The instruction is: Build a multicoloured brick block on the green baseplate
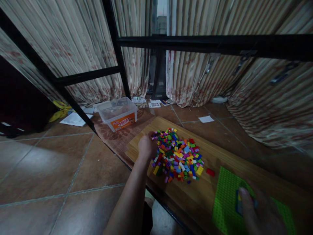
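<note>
A heap of small multicoloured toy building bricks (178,155) is spread over a wooden board. My left hand (146,147) is at the heap's left edge, its back towards me; its fingers are mostly hidden, so I cannot see whether a brick is in them. On the right lies a green studded baseplate (227,189). Over it, my right hand (262,209) has its thumb against a small block of blue and yellow bricks (239,203), with the other fingers on the far side. A single red brick (210,172) lies between the heap and the baseplate.
The wooden board (156,124) lies on a narrow low surface with a brown cloth (110,138). A clear plastic tub (117,112) with an orange label stands at its far left end. Black metal bars (117,58) rise around it. Papers (206,119) lie on the tiled floor near the curtains.
</note>
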The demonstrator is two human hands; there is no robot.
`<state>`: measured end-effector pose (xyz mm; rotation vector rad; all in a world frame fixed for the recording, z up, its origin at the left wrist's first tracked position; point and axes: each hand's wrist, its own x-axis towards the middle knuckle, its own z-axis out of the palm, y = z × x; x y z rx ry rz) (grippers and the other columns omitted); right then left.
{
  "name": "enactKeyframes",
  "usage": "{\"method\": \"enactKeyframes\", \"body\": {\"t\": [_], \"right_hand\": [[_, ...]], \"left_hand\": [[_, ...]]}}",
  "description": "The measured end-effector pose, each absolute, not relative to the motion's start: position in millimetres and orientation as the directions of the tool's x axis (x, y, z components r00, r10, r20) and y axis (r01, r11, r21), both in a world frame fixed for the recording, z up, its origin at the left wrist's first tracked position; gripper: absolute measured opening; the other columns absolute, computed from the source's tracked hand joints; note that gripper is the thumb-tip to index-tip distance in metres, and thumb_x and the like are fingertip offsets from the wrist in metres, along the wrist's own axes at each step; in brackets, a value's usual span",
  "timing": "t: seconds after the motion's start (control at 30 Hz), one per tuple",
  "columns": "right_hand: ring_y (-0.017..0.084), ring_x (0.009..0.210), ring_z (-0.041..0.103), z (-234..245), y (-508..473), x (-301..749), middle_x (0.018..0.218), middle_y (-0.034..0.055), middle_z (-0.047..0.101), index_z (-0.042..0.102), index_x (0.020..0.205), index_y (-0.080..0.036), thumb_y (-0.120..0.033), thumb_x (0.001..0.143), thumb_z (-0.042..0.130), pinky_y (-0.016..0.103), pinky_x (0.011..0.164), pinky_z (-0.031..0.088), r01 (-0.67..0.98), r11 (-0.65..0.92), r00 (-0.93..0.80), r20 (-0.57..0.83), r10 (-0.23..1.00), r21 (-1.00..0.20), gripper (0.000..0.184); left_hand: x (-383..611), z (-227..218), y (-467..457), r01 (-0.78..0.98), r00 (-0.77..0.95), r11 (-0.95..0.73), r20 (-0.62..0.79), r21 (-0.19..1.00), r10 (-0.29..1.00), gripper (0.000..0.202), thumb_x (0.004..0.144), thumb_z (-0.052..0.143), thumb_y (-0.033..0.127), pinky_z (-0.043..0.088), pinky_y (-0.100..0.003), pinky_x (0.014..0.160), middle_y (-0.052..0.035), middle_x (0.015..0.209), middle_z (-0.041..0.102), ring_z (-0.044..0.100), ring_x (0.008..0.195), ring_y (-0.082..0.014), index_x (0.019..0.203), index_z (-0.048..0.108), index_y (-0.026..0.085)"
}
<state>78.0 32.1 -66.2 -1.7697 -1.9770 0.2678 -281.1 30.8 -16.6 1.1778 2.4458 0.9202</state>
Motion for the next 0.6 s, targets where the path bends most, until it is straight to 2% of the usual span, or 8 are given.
{"method": "enactKeyframes", "body": {"t": [0.1,0.2,0.4,0.5,0.6], "right_hand": [[0.037,0.117,0.053,-58,32,63,0.124,0.0202,0.059,0.054,0.125,-0.010,-0.064,0.085,0.028,0.054,0.101,0.040,0.837,0.133,-0.026,0.204,0.979,-0.530,0.072],[0.037,0.117,0.053,-57,33,53,0.124,0.0182,0.059,0.056,0.121,-0.012,-0.066,0.084,0.030,0.054,0.101,0.040,0.825,0.109,0.004,0.198,0.980,-0.555,0.070],[0.036,0.116,0.055,-61,35,52,0.123,0.0168,0.060,0.058,0.119,-0.015,-0.066,0.083,0.032,0.055,0.100,0.040,0.821,0.113,-0.003,0.194,0.981,-0.559,0.068],[0.034,0.114,0.056,-61,34,53,0.121,0.0157,0.062,0.060,0.116,-0.015,-0.066,0.083,0.033,0.053,0.100,0.041,0.812,0.118,-0.002,0.199,0.980,-0.571,0.066],[0.033,0.114,0.055,-56,31,51,0.121,0.0146,0.062,0.061,0.114,-0.016,-0.065,0.084,0.034,0.052,0.100,0.040,0.800,0.108,0.027,0.216,0.976,-0.590,0.063]], "left_hand": [[-302,-23,23,0.678,-0.634,0.534,0.035,0.506,0.773,0.036,0.073,0.058,0.015,0.045,-0.034,0.089,-0.0111,0.111,0.064,0.059,0.103,-0.0250,0.107,0.069,0.022],[-309,-31,22,0.751,-0.574,0.494,0.063,0.439,0.816,0.034,0.070,0.062,0.017,0.041,-0.034,0.095,-0.0110,0.111,0.062,0.054,0.108,-0.0260,0.102,0.072,0.024],[-306,-40,28,0.762,-0.567,0.498,0.055,0.414,0.822,0.032,0.073,0.059,0.018,0.042,-0.034,0.092,-0.0113,0.112,0.059,0.052,0.105,-0.0265,0.101,0.072,0.025],[-306,-35,26,0.768,-0.565,0.497,0.062,0.405,0.823,0.033,0.072,0.062,0.019,0.042,-0.035,0.093,-0.0117,0.115,0.057,0.051,0.107,-0.0273,0.103,0.071,0.023],[-305,-23,21,0.770,-0.570,0.491,0.094,0.407,0.816,0.026,0.074,0.060,0.021,0.041,-0.036,0.096,-0.0119,0.118,0.057,0.052,0.110,-0.0280,0.098,0.071,0.020]]}}
